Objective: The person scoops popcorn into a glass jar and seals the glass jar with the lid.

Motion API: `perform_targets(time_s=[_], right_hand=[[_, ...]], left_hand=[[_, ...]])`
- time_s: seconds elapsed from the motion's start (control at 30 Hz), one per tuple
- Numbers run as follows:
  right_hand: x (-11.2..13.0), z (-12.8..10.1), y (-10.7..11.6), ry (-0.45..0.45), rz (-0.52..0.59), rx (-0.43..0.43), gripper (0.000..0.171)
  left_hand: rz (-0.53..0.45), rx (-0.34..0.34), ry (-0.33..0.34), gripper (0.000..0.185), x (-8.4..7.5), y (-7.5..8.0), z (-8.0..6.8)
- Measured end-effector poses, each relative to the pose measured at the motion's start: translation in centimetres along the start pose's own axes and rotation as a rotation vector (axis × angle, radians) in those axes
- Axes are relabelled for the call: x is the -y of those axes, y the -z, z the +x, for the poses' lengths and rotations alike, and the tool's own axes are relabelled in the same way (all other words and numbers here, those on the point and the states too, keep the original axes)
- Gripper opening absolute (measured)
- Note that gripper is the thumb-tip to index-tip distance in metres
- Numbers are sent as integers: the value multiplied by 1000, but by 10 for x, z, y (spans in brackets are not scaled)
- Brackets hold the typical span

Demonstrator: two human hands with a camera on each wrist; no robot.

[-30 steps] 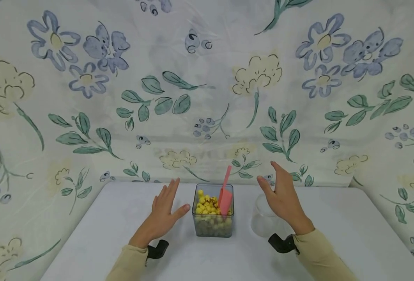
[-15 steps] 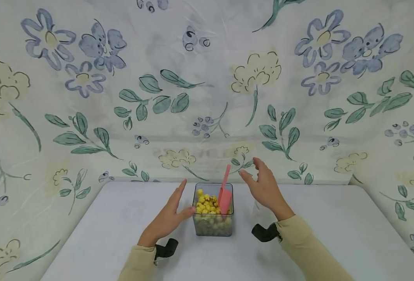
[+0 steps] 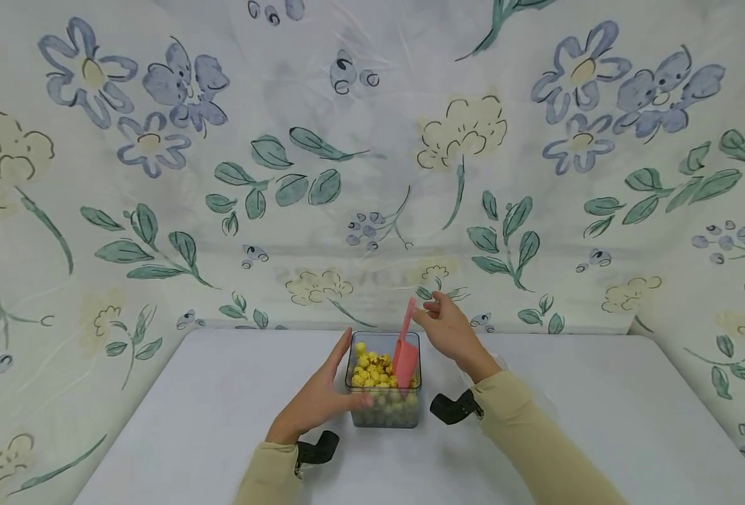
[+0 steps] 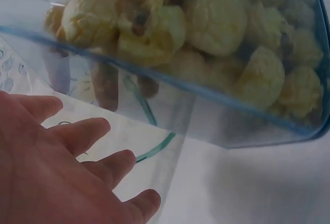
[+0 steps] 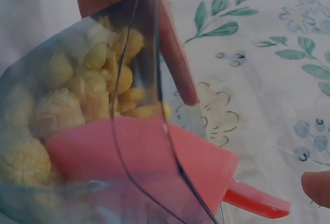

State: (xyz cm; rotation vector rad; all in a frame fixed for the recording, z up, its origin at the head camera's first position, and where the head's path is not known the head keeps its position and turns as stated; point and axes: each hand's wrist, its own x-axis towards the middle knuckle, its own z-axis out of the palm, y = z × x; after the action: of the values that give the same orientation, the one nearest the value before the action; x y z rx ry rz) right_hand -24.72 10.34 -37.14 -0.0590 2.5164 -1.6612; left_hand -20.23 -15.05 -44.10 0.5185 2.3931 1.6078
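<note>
The tub [image 3: 383, 379] of popcorn [image 3: 372, 367] is steadied at its left wall by the flat, open left hand [image 3: 319, 400]. The scoop [image 3: 405, 345] standing inside is being reached by the loosely open right hand [image 3: 450, 328]; a pinch on its handle seems needed next.

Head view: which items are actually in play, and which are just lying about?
In play:
- clear container of yellow popcorn
- pink scoop standing in it
- left hand touching the container's side
- right hand at the scoop's handle

Lying about:
- clear jar, mostly hidden behind the right arm
- floral cloth
- white table
</note>
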Motion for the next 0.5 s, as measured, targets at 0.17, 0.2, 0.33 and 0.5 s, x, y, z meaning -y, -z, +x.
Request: perform_targets(time_s=[0.17, 0.2, 0.33, 0.5], right_hand=[[-1, 8, -6, -10, 9, 17, 74], [-1, 9, -6, -12, 16, 19, 71], [-1, 11, -7, -12, 66, 35, 61], [0, 12, -6, 22, 133, 60, 56]], left_hand=[[-65, -9, -25, 121, 5, -6, 4], [-73, -13, -28, 122, 6, -7, 5], [-100, -14, -40, 124, 12, -11, 10], [-134, -21, -20, 127, 15, -15, 13]])
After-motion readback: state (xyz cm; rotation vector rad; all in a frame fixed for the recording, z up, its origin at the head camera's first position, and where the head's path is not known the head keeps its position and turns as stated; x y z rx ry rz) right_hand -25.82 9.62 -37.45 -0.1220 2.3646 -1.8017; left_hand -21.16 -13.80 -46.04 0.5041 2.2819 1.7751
